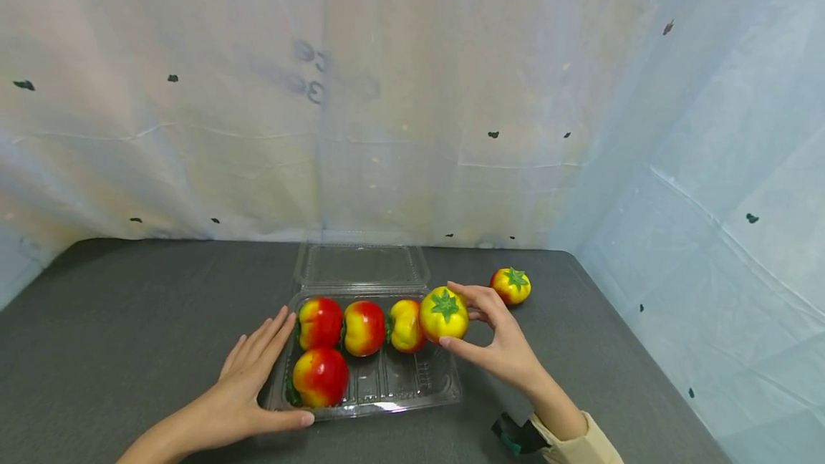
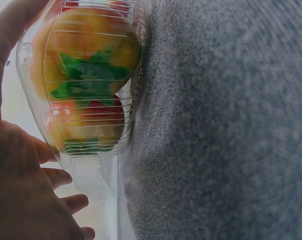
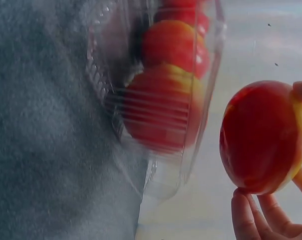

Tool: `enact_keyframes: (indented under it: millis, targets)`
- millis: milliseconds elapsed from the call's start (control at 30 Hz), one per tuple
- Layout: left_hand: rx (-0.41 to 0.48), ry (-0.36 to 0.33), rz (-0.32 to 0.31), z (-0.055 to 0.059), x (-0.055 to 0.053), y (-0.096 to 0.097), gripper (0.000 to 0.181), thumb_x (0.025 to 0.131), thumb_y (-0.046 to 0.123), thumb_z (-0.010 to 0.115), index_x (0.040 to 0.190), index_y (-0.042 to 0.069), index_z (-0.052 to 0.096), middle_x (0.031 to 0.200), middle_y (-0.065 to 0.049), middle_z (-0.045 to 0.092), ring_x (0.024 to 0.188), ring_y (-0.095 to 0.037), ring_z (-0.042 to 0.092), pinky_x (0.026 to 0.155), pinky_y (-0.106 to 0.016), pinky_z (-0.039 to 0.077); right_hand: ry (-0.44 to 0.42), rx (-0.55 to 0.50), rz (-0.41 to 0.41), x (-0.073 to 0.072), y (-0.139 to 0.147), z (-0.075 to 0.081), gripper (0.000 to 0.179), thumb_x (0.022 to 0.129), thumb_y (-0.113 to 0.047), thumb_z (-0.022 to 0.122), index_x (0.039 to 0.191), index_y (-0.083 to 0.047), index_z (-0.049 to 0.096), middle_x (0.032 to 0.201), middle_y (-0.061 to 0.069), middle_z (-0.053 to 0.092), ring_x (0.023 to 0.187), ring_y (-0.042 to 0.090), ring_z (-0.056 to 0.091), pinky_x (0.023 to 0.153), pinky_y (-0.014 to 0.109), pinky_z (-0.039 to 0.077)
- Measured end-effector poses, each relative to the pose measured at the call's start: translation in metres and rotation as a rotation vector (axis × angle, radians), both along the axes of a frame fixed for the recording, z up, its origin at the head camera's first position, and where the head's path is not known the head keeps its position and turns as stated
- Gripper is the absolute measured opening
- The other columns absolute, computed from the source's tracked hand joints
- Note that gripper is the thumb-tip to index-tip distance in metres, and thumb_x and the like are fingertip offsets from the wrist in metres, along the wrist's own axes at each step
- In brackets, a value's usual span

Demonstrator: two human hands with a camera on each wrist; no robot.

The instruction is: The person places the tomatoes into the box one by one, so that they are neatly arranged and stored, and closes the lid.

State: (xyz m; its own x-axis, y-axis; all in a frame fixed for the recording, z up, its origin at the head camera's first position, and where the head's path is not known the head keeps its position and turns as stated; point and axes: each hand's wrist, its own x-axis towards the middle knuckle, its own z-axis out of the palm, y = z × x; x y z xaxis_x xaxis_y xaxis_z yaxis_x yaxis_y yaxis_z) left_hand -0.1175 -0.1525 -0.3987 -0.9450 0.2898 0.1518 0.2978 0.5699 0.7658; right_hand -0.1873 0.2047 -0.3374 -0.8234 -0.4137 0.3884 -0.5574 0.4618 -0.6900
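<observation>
A clear plastic clamshell container (image 1: 370, 407) lies on the table with several glossy red-and-yellow fruits in it. Three stand along its back row, and one fruit (image 1: 320, 377) fills the front left corner. My right hand (image 1: 499, 339) pinches another fruit (image 1: 445, 313), its green star-shaped leaf top facing me, over the container's back right part. In the right wrist view the held fruit (image 3: 261, 137) shows its red side, beside the container wall. My left hand (image 1: 241, 396) rests against the container's left side, fingers straight and spread, thumb by the front left corner.
The container's transparent lid (image 1: 361, 267) is folded back behind it. Another red-and-yellow fruit (image 1: 511, 286) sits on the dark grey table (image 1: 155, 306), behind my right hand. A pale sheet (image 1: 399, 92) hangs at the table's back, and another at the right.
</observation>
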Motion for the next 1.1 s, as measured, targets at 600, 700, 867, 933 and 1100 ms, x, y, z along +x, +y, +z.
enact_keyframes:
  millis: [600,700,867,933,1100]
  targets:
    - [0.002,0.020,-0.007,-0.002,0.001,0.000,0.116,0.069,0.050,0.081,0.156,0.024,0.008,0.161,-0.014,0.002,0.141,-0.052,0.003,0.105,-0.070,-0.012,-0.033,-0.033,0.119,0.007,-0.017,-0.005,0.069,0.077,-0.021,0.081,0.135,-0.013,0.045,0.135,-0.001,0.050,0.118,0.016,0.052,0.092,0.030,0.049]
    - [0.002,0.019,-0.006,-0.002,0.001,0.000,0.116,0.069,0.050,0.081,0.156,0.024,0.009,0.161,-0.014,0.002,0.141,-0.052,0.003,0.105,-0.070,-0.011,-0.030,-0.036,0.147,0.008,-0.020,-0.005,0.067,0.077,-0.021,0.081,0.134,-0.013,0.046,0.134,-0.001,0.051,0.117,0.016,0.053,0.092,0.030,0.049]
    - [-0.002,0.015,-0.004,-0.002,0.001,0.000,0.116,0.069,0.050,0.081,0.156,0.024,0.009,0.161,-0.014,0.002,0.141,-0.052,0.002,0.105,-0.071,-0.011,0.005,-0.032,0.205,0.010,-0.024,-0.008,0.064,0.078,-0.021,0.080,0.132,-0.016,0.047,0.131,0.001,0.052,0.115,0.016,0.053,0.091,0.032,0.049]
    - [-0.003,0.018,-0.003,-0.002,0.001,0.000,0.116,0.069,0.050,0.081,0.156,0.024,0.009,0.161,-0.014,0.002,0.141,-0.052,0.003,0.105,-0.070,-0.011,0.017,-0.029,0.223,0.010,-0.026,-0.009,0.063,0.078,-0.021,0.080,0.131,-0.015,0.048,0.131,0.003,0.052,0.115,0.016,0.053,0.091,0.032,0.050]
    - [-0.003,0.024,-0.004,-0.002,0.001,0.000,0.116,0.069,0.050,0.081,0.156,0.024,0.009,0.161,-0.014,0.002,0.141,-0.052,0.003,0.105,-0.070,-0.011,0.028,-0.011,0.236,0.011,-0.032,-0.011,0.062,0.077,-0.023,0.081,0.131,-0.015,0.050,0.129,0.001,0.053,0.113,0.015,0.053,0.090,0.032,0.050]
